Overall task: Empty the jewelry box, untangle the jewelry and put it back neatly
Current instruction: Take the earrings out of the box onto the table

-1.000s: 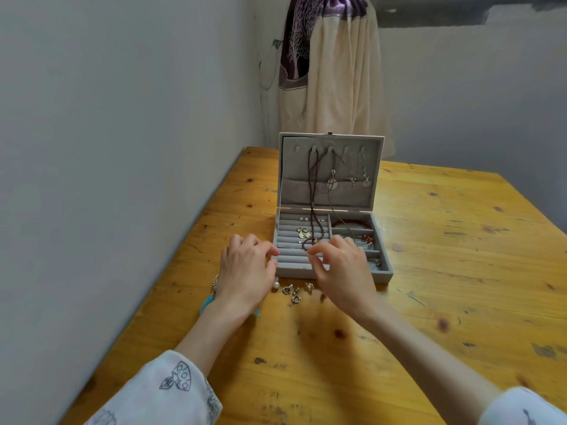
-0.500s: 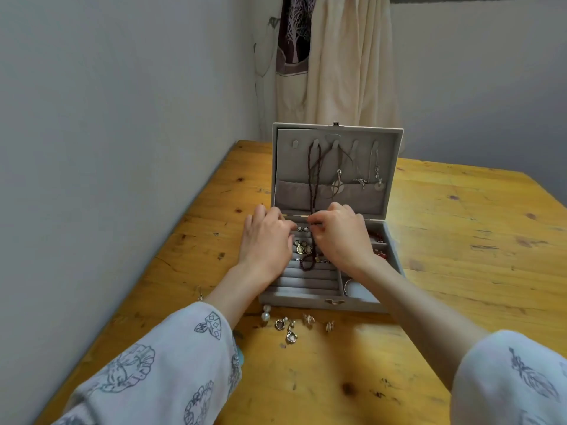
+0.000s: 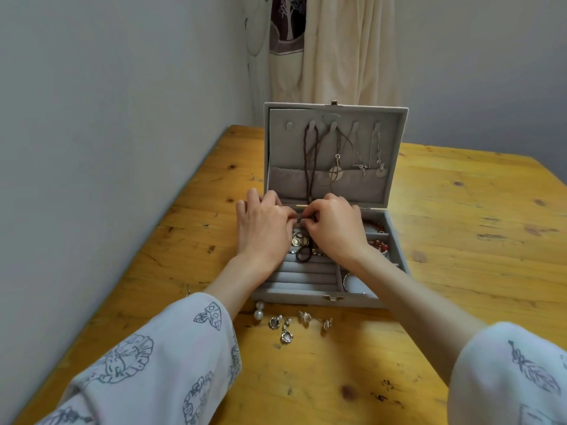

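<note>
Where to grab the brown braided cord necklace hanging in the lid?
Take the brown braided cord just under its lid hook, coming from the front. There it hangs straight and free; its lower end lies in the ring tray among earrings under both hands.

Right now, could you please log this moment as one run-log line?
phase: emptying | left hand and right hand: pinching small piece over jewelry box | earrings: on table

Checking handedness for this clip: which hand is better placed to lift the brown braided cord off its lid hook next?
Probably the right hand: the brown cord runs down just above its knuckles, and it seems to pinch something small with the left hand, which sits further left.
</note>
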Motion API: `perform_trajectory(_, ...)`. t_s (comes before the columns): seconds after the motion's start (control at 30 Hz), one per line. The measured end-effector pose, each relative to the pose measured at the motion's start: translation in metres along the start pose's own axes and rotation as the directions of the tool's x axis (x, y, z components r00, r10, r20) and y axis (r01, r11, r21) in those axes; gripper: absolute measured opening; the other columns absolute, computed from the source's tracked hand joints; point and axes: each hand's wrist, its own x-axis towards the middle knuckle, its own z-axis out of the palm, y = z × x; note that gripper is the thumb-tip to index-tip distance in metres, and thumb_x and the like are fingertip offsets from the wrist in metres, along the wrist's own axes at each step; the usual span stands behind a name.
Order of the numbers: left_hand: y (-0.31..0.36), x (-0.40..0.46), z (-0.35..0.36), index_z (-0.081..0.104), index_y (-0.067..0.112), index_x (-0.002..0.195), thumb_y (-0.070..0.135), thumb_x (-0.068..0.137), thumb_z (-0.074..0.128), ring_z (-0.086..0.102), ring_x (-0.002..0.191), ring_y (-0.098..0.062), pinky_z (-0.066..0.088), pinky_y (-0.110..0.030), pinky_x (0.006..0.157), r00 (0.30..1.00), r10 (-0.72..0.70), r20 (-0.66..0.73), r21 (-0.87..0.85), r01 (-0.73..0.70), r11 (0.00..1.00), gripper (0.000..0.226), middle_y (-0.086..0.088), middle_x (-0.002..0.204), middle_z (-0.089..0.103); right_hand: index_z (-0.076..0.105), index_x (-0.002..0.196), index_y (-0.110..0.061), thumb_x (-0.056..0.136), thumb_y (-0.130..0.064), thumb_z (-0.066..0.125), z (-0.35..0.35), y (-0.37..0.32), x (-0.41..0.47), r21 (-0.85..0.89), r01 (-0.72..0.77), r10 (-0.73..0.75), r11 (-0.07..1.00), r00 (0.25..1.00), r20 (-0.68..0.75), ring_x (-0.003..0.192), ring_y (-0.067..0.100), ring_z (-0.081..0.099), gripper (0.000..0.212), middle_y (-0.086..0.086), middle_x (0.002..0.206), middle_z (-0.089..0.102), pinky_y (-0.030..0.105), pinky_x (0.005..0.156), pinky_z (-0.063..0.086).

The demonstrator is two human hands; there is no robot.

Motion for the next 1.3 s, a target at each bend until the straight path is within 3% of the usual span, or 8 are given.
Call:
perform_trajectory(0.2, 0.001, 0.005, 0.004, 0.062, 0.026, 0.106, 0.036, 0.092, 0.048, 0.033, 0.113, -0.022, 0.024, -0.035, 0.088, 0.998, 0.008, 0.056, -0.016, -0.007, 1.000, 0.022, 0.002, 0.115, 0.054, 0.066, 0.098, -0.018, 0.089, -0.025, 0.055, -0.003, 0.001, 0.003, -0.065, 0.014, -0.010, 0.998, 0.998, 0.063, 0.110, 0.026, 0.050, 0.017, 0.006, 0.111, 0.059, 0.038, 0.090, 0.033)
perform_trajectory(0.4, 0.008, -0.014, -0.014, 0.063, 0.025, 0.099, 0.034, 0.089, 0.053, 0.030, 0.118, -0.020, 0.020, -0.034, 0.089, 0.999, -0.035, 0.027, -0.125, 0.038, 0.991, 0.016, 0.004, 0.115, 0.053, 0.064, 0.079, -0.021, 0.085, -0.023, 0.061, -0.026, 0.003, -0.025, 0.170, -0.031, 0.030, 0.985, 1.000, 0.010, 0.092, 0.020, 0.053, 0.007, 0.000, 0.090, 0.055, 0.043, 0.090, 0.042)
perform_trajectory(0.47, 0.011, -0.029, -0.023, 0.065, 0.025, 0.095, 0.034, 0.087, 0.057, 0.029, 0.117, -0.019, 0.019, -0.031, 0.086, 0.998, -0.051, -0.027, -0.143, 0.047, 0.989, 0.015, 0.004, 0.112, 0.051, 0.058, 0.074, -0.025, 0.083, -0.024, 0.065, -0.037, 0.006, -0.048, 0.238, -0.018, 0.017, 0.971, 1.000, 0.005, 0.080, 0.013, 0.050, 0.011, -0.003, 0.085, 0.053, 0.034, 0.081, 0.046)
perform_trajectory(0.53, 0.017, -0.047, -0.030, 0.066, 0.025, 0.094, 0.035, 0.086, 0.059, 0.031, 0.110, -0.016, 0.018, -0.026, 0.081, 0.997, -0.047, -0.062, -0.187, 0.035, 0.982, 0.015, 0.005, 0.105, 0.050, 0.058, 0.074, -0.024, 0.082, -0.023, 0.066, -0.048, 0.011, -0.074, 0.274, -0.013, 0.005, 0.962, 0.999, 0.032, 0.068, 0.005, 0.045, 0.011, -0.005, 0.079, 0.052, 0.017, 0.064, 0.040)
perform_trajectory(0.6, 0.026, -0.067, -0.036, 0.067, 0.026, 0.093, 0.036, 0.084, 0.061, 0.030, 0.100, -0.012, 0.020, -0.024, 0.080, 0.999, -0.023, -0.047, -0.261, 0.010, 0.965, 0.015, 0.007, 0.096, 0.047, 0.062, 0.075, -0.022, 0.082, -0.023, 0.066, -0.057, 0.017, -0.099, 0.290, -0.023, 0.004, 0.957, 0.998, 0.065, 0.061, 0.001, 0.040, 0.008, -0.010, 0.071, 0.048, 0.014, 0.055, 0.034)
perform_trajectory(0.8, 0.055, -0.118, -0.035, 0.070, 0.025, 0.085, 0.035, 0.078, 0.068, 0.035, 0.088, -0.014, 0.026, -0.026, 0.077, 0.995, 0.066, -0.075, -0.238, -0.082, 0.968, 0.012, 0.008, 0.083, 0.039, 0.066, 0.076, -0.022, 0.081, -0.026, 0.067, -0.055, 0.037, -0.144, 0.249, -0.082, 0.048, 0.965, 0.989, 0.141, 0.060, 0.001, 0.045, 0.006, -0.013, 0.065, 0.052, 0.017, 0.056, 0.034)
perform_trajectory(1.07, 0.072, -0.121, -0.030, 0.062, 0.031, 0.108, 0.042, 0.090, 0.049, 0.031, 0.107, -0.016, 0.024, -0.029, 0.091, 0.982, 0.084, 0.171, -0.168, -0.055, 0.984, 0.025, 0.007, 0.101, 0.036, 0.068, 0.084, -0.021, 0.084, -0.027, 0.063, -0.046, 0.048, -0.151, 0.204, -0.135, 0.098, 0.970, 0.978, 0.183, 0.058, 0.000, 0.040, 0.008, -0.015, 0.060, 0.045, 0.018, 0.055, 0.033)
perform_trajectory(1.3, 0.073, -0.118, -0.026, 0.061, 0.033, 0.110, 0.041, 0.092, 0.047, 0.030, 0.106, -0.015, 0.023, -0.029, 0.088, 0.977, 0.105, 0.186, -0.152, -0.077, 0.985, 0.025, 0.008, 0.096, 0.029, 0.070, 0.090, -0.022, 0.086, -0.027, 0.059, -0.043, 0.050, -0.148, 0.195, -0.135, 0.101, 0.972, 0.980, 0.174, 0.068, 0.003, 0.045, 0.012, -0.017, 0.066, 0.048, 0.025, 0.066, 0.043)
